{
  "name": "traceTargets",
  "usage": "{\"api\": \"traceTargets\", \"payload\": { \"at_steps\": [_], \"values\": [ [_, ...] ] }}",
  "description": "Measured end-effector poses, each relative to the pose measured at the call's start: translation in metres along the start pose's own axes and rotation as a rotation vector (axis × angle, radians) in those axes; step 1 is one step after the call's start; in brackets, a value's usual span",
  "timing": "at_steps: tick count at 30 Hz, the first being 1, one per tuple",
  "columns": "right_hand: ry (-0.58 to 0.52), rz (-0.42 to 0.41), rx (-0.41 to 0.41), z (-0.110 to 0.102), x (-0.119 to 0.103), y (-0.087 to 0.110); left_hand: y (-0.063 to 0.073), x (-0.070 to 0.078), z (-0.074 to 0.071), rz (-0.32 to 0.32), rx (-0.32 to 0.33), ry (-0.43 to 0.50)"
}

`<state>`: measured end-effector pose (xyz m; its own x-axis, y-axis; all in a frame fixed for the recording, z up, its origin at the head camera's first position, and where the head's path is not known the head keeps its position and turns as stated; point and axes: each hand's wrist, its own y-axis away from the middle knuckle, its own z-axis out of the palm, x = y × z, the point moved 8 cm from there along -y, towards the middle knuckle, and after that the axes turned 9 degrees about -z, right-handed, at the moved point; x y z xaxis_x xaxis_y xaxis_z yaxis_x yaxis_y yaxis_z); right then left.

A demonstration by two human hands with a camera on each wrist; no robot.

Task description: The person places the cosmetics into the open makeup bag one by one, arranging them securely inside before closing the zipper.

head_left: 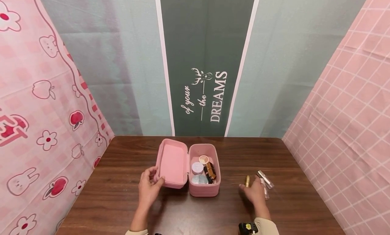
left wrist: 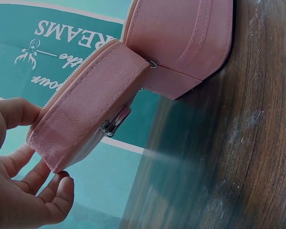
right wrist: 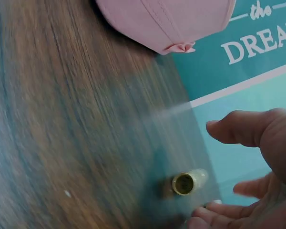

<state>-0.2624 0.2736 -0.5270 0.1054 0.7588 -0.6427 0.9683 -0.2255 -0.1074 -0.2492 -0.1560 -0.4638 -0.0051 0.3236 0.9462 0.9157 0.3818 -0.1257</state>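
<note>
A pink zip-up cosmetic case [head_left: 204, 191] stands unzipped, its lid [head_left: 173, 164] folded out to the left. Thumb and fingers of my left hand [head_left: 148, 188] grip the lid's outer left edge, the thumb on one side and fingers beneath in the left wrist view. Inside the case lie a round white jar [head_left: 197, 167], a silvery round item [head_left: 199, 179], a tan compact [head_left: 203, 159] and dark and brown pieces. My right hand [head_left: 255, 191] is right at a gold-coloured tube [head_left: 247, 181], thumb and fingers spread apart in the right wrist view, with the tube's round end [right wrist: 185, 184] below.
Beside the right hand lie a clear tube with a silver part [head_left: 265, 179] and another clear tube [head_left: 266, 193], partly covered by the hand. The brown wooden table [head_left: 103, 194] meets a printed curtain [head_left: 201, 32] at the back, with pink cloths on both sides.
</note>
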Motion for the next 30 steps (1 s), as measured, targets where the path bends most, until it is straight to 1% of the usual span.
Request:
{"api": "traceTargets", "payload": {
  "at_steps": [2,8,13,18,23,30],
  "values": [
    [-0.003,0.022,0.005,0.001,0.004,0.000,0.000,0.000,0.000,0.000,-0.001,0.003],
    [0.083,0.012,-0.013,0.006,0.008,-0.005,0.000,-0.001,0.000,-0.010,0.001,0.023],
    [0.114,0.057,-0.043,0.010,0.013,-0.008,0.000,-0.002,0.000,-0.018,-0.003,0.018],
    [0.079,0.100,-0.092,0.014,0.017,-0.008,0.000,-0.002,0.000,-0.021,-0.002,0.020],
    [0.033,0.131,-0.107,0.017,0.022,-0.006,0.000,-0.002,0.000,-0.021,-0.007,0.031],
    [0.011,0.108,-0.104,0.012,0.016,-0.008,0.001,-0.002,0.000,-0.024,-0.003,0.042]
  ]
}}
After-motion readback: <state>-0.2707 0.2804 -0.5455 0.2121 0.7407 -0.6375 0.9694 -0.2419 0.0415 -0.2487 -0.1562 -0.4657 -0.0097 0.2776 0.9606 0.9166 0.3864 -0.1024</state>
